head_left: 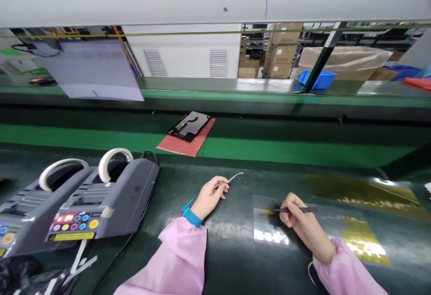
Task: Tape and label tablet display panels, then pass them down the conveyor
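Note:
My left hand (211,195) rests on the dark worktop with its fingers pinched on a thin white strip (235,177) that sticks up to the right. My right hand (296,214) grips black tweezers (296,209) held level, tips pointing left. The tips touch a small yellow piece (270,211) on a clear glossy sheet (269,232) lying flat in front of me. Both arms are in pink sleeves, and a blue band circles the left wrist.
Two grey tape dispensers (101,205) with white rolls stand at the left, cut strips below them. A dark flat panel on a red mat (188,140) lies on the green conveyor (303,151). Yellow label sheets (363,241) lie at right. A grey overhead beam spans the top.

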A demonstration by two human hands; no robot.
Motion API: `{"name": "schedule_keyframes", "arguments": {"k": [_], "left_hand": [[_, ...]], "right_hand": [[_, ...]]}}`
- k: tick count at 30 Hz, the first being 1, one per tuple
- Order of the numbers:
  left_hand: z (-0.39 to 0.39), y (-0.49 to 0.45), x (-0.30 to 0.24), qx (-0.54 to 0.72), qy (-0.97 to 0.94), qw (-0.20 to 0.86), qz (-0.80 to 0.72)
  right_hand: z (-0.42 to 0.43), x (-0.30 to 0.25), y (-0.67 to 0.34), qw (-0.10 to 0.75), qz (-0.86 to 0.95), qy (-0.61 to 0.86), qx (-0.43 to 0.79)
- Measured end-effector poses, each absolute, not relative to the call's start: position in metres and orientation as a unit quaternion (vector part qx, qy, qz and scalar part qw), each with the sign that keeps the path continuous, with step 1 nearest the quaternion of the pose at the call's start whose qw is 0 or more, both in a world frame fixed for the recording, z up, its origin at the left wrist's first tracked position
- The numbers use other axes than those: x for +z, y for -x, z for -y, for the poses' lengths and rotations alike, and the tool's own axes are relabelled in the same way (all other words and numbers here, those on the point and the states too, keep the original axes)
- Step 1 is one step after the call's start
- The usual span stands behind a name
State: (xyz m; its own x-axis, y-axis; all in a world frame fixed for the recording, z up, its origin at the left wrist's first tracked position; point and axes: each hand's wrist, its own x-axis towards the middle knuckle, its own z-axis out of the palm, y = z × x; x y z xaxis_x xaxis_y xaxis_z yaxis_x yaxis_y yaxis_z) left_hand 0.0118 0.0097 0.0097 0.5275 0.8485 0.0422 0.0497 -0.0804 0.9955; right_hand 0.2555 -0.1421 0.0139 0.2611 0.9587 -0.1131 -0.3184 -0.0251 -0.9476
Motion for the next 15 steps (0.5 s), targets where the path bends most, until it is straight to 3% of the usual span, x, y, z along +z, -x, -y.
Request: {"name": "schedule_keyframes", "arguments": {"k": [15], "left_hand": [[-0.010,-0.019,0.010,0.378,-0.567,0.664,-0.308]], "right_hand": [[0.136,-0.010,-0.244,0.588,0.370,0.452,0.559]]}}
